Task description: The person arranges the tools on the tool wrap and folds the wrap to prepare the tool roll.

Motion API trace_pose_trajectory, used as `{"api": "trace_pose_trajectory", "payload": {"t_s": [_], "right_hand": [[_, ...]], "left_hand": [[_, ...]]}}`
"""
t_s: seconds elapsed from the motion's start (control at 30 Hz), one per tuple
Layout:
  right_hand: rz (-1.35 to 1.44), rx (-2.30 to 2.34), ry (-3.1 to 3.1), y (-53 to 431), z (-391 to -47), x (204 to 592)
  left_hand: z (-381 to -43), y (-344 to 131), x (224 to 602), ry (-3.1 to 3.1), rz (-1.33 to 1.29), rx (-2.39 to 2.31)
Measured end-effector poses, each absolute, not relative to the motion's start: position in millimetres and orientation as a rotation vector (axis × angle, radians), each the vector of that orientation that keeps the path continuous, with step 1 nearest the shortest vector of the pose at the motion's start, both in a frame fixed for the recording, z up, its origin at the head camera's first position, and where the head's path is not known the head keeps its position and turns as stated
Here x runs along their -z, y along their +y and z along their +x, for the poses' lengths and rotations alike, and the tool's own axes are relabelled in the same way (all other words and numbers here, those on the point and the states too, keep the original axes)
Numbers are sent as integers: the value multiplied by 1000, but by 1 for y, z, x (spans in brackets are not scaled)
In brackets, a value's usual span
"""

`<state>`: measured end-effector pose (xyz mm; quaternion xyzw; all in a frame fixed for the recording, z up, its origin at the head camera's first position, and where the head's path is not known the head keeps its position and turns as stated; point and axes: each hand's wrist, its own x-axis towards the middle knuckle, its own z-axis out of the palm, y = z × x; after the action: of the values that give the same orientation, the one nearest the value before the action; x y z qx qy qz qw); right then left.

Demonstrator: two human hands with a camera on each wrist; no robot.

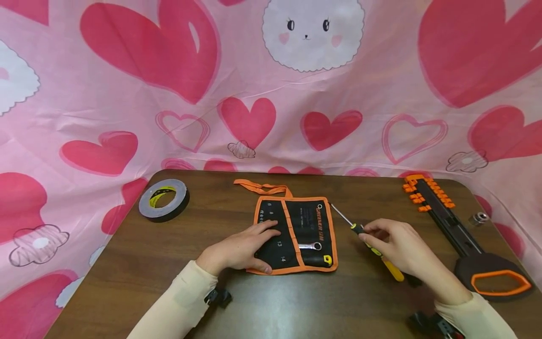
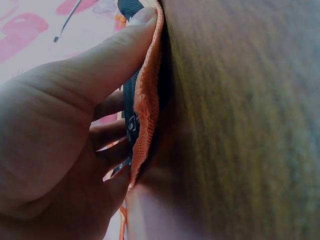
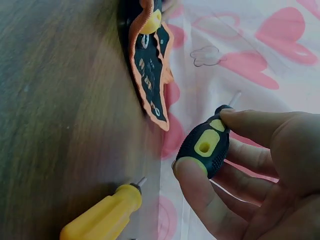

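A black tool pouch with orange trim lies unrolled on the table, numbers printed along its left part. My left hand rests on that part, fingers spread over the numbers and thumb at the near edge. Held in the pouch are a ring-ended wrench and a black tool with a yellow end. Right of the pouch, my right hand pinches a screwdriver by its black-and-yellow handle. Its thin shaft points up-left, the tip near the pouch's upper right corner.
A yellow-handled screwdriver lies on the table below my right hand. At the far left is a roll of tape. A long black tool with orange clips and a small metal socket lie at right. A pink heart-print cloth hangs behind.
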<state>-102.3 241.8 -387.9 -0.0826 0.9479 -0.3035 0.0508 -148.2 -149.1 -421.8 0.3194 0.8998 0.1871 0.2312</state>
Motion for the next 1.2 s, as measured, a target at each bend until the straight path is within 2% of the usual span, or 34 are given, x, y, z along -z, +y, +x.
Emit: {"api": "trace_pose_trajectory", "payload": {"t_s": [1.2], "right_hand": [[-561, 676, 3066, 196, -116, 385]], "left_hand": [[-148, -151, 423, 2466, 893, -528]]}}
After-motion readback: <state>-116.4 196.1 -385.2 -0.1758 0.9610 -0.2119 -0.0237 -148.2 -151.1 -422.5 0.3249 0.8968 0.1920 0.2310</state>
